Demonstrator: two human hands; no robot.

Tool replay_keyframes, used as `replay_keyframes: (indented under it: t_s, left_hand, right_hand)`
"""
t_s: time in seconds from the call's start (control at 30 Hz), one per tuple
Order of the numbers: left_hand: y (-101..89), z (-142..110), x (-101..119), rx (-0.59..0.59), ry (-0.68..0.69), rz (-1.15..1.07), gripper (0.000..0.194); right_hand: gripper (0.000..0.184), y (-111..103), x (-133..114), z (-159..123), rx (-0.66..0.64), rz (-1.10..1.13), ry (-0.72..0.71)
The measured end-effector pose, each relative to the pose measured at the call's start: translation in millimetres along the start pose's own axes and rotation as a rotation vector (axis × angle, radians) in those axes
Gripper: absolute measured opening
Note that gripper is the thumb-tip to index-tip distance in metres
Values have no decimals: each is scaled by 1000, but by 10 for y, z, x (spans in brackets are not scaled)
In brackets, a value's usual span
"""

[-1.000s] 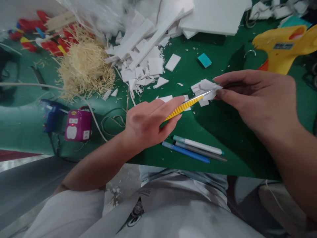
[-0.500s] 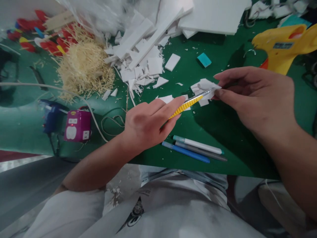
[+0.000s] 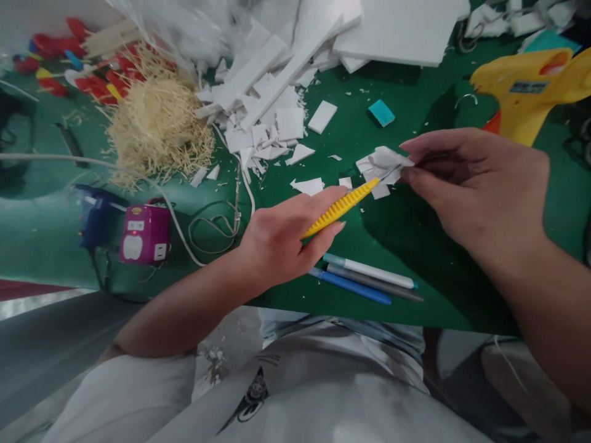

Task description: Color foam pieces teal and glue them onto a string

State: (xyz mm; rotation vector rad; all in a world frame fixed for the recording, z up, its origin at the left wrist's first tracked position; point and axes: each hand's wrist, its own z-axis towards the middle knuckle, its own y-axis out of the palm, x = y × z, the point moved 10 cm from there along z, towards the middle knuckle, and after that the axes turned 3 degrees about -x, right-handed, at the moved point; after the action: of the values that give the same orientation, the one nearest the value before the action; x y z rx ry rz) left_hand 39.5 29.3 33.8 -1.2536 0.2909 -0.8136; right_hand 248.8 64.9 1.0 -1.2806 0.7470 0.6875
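My left hand is closed around the yellow ribbed handle of a craft knife, its metal tip pointing right. That tip meets a small white foam piece, which my right hand pinches by its right end between thumb and fingers. More small white scraps lie under and beside the held piece, and its exact outline against them is hard to make out. Below the knife, a white marker, a grey one and a blue one lie side by side on the green table.
White foam offcuts are heaped at the back, near large white sheets. A yellow glue gun stands at right. Left are straw shreds, a purple power adapter and loose cable. A teal block lies behind the hands.
My left hand has shifted slightly right and toward me, and the knife has rolled so more of its yellow handle shows. My right hand has stayed nearly still, still pinching the foam.
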Motion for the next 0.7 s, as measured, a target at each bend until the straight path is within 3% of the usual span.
replay_keyframes:
  t_s: [0.2,0.37,0.7]
  left_hand:
    - [-80,-19,140,74,148,15,24]
    - [-159,-20,116,108,114,78,26]
    - [-92,-5,89,115,143,35,30]
  right_hand:
    - [25,-92,31,22,70,12,40]
    - [21,-70,-8,14,48,17,23]
    - [12,-67,-108,-16,50,-32,-12]
